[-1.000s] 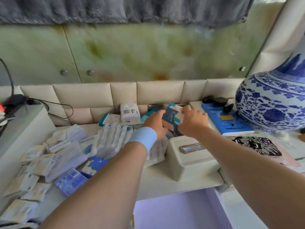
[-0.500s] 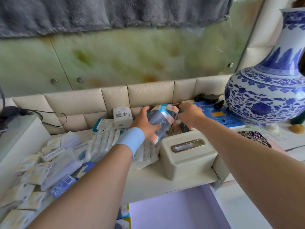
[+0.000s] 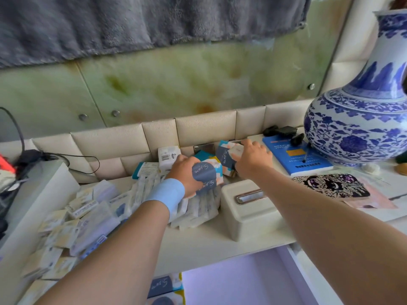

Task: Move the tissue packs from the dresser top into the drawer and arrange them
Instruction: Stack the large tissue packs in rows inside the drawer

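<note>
Glossy rectangular tissue packs [image 3: 206, 177], smooth dresser top [image 3: 211, 243]

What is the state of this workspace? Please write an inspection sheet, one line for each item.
Surface: dresser top, cream, crowded; drawer open below.
Job's things: pile of tissue packs at left; bundle and pack in the hands; stored packs in the drawer.
Clutter: tissue box, blue book, vase, patterned pad.
Hands: left hand grips the bundle; right hand grips the pack near the back.
Cables: black cable at back left.
Surroundings: green wall panel, grey cloth hanging above, padded back.
</note>
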